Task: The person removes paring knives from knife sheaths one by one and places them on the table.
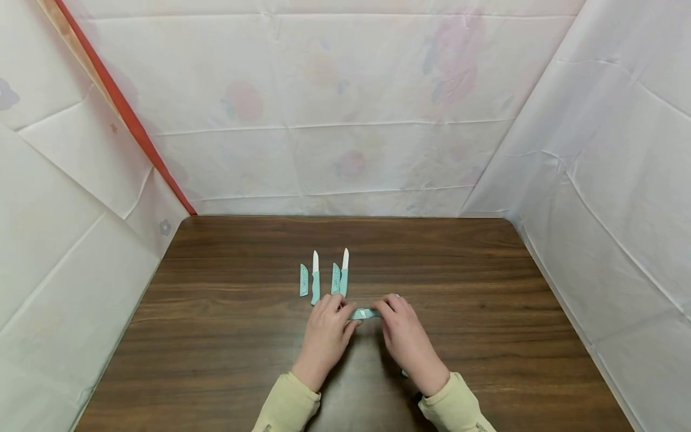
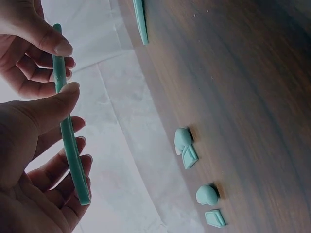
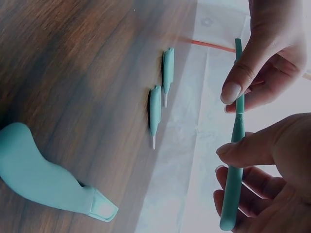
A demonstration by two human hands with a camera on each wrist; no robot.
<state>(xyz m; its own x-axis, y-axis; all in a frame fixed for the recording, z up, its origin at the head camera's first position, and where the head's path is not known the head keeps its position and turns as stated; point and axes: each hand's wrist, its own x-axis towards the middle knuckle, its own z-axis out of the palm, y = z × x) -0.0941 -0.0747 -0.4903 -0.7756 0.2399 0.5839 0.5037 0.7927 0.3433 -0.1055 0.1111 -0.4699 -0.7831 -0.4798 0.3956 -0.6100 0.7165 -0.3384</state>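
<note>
Both hands hold a teal paring knife (image 1: 364, 313) in its sheath, level above the table. My left hand (image 1: 326, 327) pinches the sheath (image 3: 239, 104) between thumb and fingers. At the other end my right hand (image 1: 402, 330) grips the handle (image 3: 233, 191), thumb on one side and fingers curled on the other. The blade is hidden inside the sheath. Beyond the hands lie two bare knives with white blades, a left knife (image 1: 315, 279) and a right knife (image 1: 345, 273). Each has a teal sheath to its left, the left sheath (image 1: 304, 280) and the right sheath (image 1: 336, 278).
Another curved teal handle (image 3: 43, 179) lies near my right forearm, mostly covered by the arm in the head view. The brown wood-grain table (image 1: 216, 336) is bordered by white floral sheeting (image 1: 324, 162) at the back and both sides. A red strip (image 1: 129, 114) runs down the left corner.
</note>
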